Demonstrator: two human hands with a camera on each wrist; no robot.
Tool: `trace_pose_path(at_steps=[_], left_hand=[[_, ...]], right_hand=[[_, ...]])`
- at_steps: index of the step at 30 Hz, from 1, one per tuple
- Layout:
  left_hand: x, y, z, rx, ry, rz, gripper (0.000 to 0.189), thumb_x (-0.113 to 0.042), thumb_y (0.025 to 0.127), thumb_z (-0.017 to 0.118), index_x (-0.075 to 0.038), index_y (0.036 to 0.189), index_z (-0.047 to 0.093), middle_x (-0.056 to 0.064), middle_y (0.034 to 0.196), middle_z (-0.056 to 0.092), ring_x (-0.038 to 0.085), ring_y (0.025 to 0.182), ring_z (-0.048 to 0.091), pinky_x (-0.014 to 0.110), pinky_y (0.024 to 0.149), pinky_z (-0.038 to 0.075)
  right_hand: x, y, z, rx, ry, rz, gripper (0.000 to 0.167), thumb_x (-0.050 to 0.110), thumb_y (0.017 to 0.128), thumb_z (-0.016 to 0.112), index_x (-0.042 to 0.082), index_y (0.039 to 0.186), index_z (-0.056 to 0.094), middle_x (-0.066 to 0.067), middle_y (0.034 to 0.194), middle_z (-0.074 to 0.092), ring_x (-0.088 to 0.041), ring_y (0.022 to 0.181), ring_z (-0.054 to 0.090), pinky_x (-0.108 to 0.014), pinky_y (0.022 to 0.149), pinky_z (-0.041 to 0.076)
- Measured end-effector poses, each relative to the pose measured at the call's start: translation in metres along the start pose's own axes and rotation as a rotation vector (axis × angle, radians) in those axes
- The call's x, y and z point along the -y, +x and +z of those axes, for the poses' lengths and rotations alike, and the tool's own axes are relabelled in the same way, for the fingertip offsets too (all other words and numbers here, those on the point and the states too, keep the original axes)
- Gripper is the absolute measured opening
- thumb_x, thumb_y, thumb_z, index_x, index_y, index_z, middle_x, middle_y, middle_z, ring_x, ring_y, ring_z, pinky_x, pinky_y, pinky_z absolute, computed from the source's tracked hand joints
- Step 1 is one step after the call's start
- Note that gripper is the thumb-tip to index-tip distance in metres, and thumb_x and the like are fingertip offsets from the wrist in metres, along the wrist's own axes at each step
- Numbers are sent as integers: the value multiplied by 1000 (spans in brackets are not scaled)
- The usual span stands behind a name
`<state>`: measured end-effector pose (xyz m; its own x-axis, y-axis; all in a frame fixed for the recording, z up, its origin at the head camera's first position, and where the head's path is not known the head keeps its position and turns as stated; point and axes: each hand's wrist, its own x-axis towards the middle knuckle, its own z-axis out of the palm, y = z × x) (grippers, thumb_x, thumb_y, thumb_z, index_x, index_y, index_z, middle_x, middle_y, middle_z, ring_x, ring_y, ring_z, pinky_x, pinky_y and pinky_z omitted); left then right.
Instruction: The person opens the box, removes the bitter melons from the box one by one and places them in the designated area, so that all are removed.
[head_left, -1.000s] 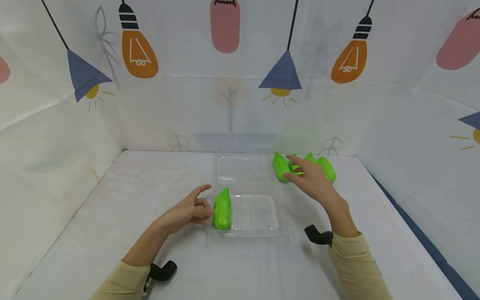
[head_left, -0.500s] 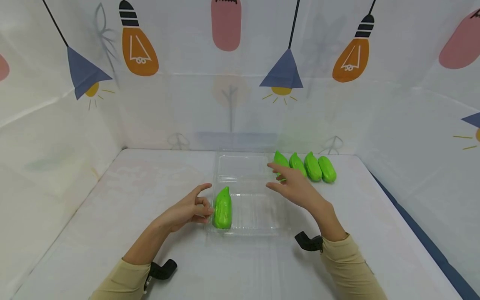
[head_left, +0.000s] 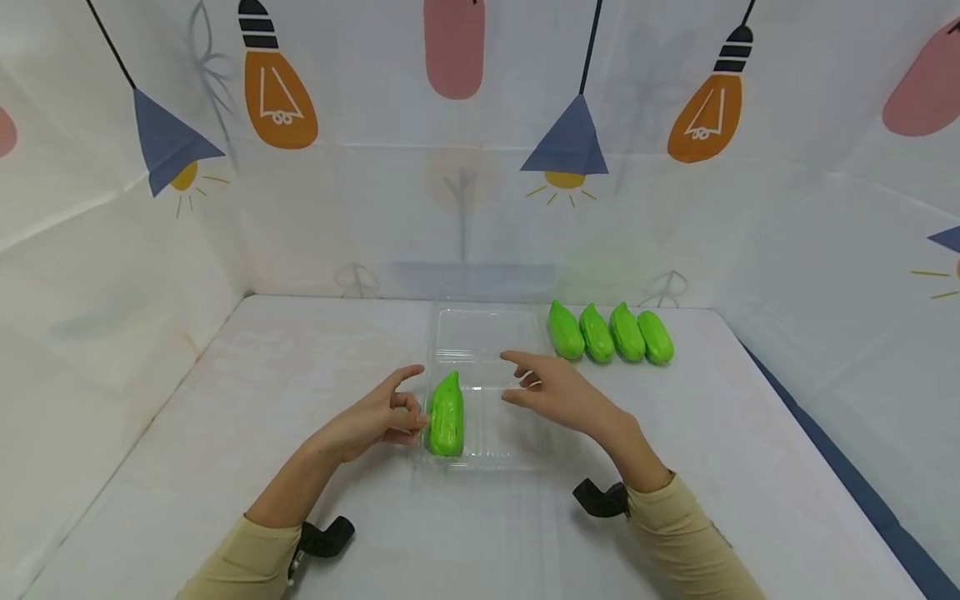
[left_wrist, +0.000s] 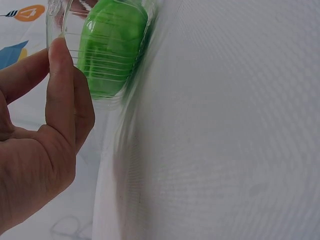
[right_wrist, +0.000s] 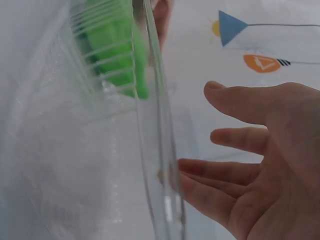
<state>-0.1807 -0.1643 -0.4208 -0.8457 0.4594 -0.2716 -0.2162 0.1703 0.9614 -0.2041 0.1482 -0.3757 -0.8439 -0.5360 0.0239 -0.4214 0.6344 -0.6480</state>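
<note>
A clear plastic clamshell box [head_left: 512,429] lies unfolded on the table, with its lid [head_left: 487,332] toward the back. One glossy green, gourd-like piece with a pointed tip [head_left: 446,417] lies along the left side of its near tray. My left hand [head_left: 378,419] pinches the tray's left rim between thumb and fingers; in the left wrist view the green piece shows through the ribbed wall. Over the right part of the box, my right hand [head_left: 558,393] hovers with fingers spread and nothing held. In the right wrist view its fingertips appear close to the rim; contact is unclear.
Several similar green pieces [head_left: 597,333] stand in a row at the back right, just right of the lid. A white table surface [head_left: 315,350] surrounds the box, and a printed curtain [head_left: 480,225] hangs behind it. Black wrist mounts [head_left: 600,498] sit at both sleeves.
My right hand has left the row of green pieces and moved left and nearer, to over the box, carrying nothing. My left hand has stayed at the rim.
</note>
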Motion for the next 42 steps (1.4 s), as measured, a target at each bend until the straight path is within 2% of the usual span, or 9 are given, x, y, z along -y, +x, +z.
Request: trace_pose_path(at_steps=[6,11,17,23,26,33,42], left_hand=[[-1,0,0,3,3,3,91,-13,91,69,-20,159,9,3,90,55,15,74,62,29,74,59],[0,1,0,1,1,-2,91,-13,91,69,-20,158,9,2,90,55,15,75,62,29,75,59],[0,0,0,9,-4,5,91,-14,92,69,-19,159,8,2,89,55,14,75,61,29,74,59],[0,1,0,12,-9,0,91,-13,92,69,-20,159,8,2,90,55,14,73,62,29,73,59],[0,1,0,11,-9,0,91,-13,91,69,-19,159,8,3,90,55,14,73,62,29,73,59],[1,1,0,10,-5,-2,91,-13,91,69,-20,159,8,3,90,56,15,73,62,30,75,59],[1,1,0,8,-3,0,91,-14,92,69,-20,159,7,2,89,56,16,75,62,32,77,59]], right_hand=[[4,1,10,31,12,-38,60,35,94,69,17,147,48,-17,125,65,-28,111,66,-42,94,55],[8,2,22,69,-1,-57,59,37,94,67,18,147,49,-12,124,67,-21,106,66,-37,90,56],[14,3,38,133,2,-99,57,34,95,66,14,146,50,-12,130,66,-24,107,67,-39,88,57],[20,3,46,152,27,-119,57,30,95,67,14,147,49,-13,136,63,-29,111,67,-44,90,57],[21,3,49,149,28,-128,57,31,94,68,14,146,50,-10,137,62,-27,111,67,-42,90,58],[23,2,56,150,14,-156,57,30,93,70,13,144,52,-6,141,59,-19,99,70,-25,82,57],[23,6,64,135,-10,-144,57,31,93,70,13,144,52,-4,135,62,-14,92,67,-21,76,54]])
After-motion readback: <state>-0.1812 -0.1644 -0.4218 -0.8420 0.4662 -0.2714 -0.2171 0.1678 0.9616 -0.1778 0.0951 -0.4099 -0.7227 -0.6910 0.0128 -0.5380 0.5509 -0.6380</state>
